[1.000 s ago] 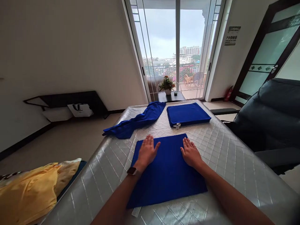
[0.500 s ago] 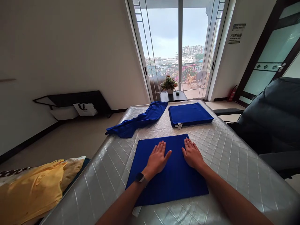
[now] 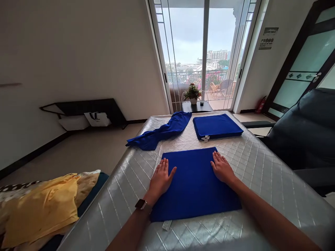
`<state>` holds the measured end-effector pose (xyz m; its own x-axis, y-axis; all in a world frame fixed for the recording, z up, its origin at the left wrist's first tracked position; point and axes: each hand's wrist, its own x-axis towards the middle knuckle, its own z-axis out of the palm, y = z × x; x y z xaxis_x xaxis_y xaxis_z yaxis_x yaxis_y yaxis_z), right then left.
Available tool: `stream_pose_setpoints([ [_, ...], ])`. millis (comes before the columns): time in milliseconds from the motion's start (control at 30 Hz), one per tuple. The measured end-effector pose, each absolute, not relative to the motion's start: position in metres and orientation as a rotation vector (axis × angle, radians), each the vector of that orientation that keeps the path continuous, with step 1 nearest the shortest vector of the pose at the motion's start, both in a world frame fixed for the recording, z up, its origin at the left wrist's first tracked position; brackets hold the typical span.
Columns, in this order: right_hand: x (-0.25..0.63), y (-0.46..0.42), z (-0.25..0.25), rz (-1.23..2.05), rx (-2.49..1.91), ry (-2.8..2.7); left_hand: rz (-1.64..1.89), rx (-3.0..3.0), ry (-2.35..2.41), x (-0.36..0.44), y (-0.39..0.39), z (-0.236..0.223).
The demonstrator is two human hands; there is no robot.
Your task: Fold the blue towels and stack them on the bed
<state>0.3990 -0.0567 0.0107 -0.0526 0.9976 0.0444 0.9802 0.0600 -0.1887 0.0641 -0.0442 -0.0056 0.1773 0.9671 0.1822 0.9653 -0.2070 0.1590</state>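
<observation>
A folded blue cloth [image 3: 195, 184] lies flat in front of me on a silvery quilted surface [image 3: 123, 195], with a small white label [image 3: 166, 225] poking out at its near edge. My left hand [image 3: 160, 177] rests palm down on the cloth's left edge, fingers stretched out and thumb apart. On the upper right edge lies my right hand [image 3: 222, 166], also flat with its fingers extended. Neither hand grips anything. A dark-faced watch [image 3: 140, 204] is on my left wrist.
Beyond the cloth, a neat blue folded stack [image 3: 218, 126] sits at the right and a crumpled blue cloth [image 3: 164, 132] at the left. Yellow fabric [image 3: 44, 209] is piled lower left. A black chair [image 3: 309, 129] stands at right, a potted plant [image 3: 193, 94] by the window.
My left hand has slid leftward from the middle of the cloth to its left edge. My right hand remains flat near the right edge. The whole view has shifted slightly.
</observation>
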Motion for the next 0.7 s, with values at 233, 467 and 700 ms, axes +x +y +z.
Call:
stream_pose_setpoints([
  [233, 0.399, -0.095, 0.021, 0.169, -1.942, -2.26, 0.376, 2.424, 1.984, 0.065, -0.045, -0.005],
  [467, 0.397, -0.12, 0.011, 0.26, -2.025, -2.177, 0.393, 2.445, 2.006, 0.063, -0.045, 0.001],
  [700, 0.396, -0.119, 0.013, 0.277, -2.02, -2.168, 0.437, 2.75, 1.671, 0.146, -0.086, 0.039],
])
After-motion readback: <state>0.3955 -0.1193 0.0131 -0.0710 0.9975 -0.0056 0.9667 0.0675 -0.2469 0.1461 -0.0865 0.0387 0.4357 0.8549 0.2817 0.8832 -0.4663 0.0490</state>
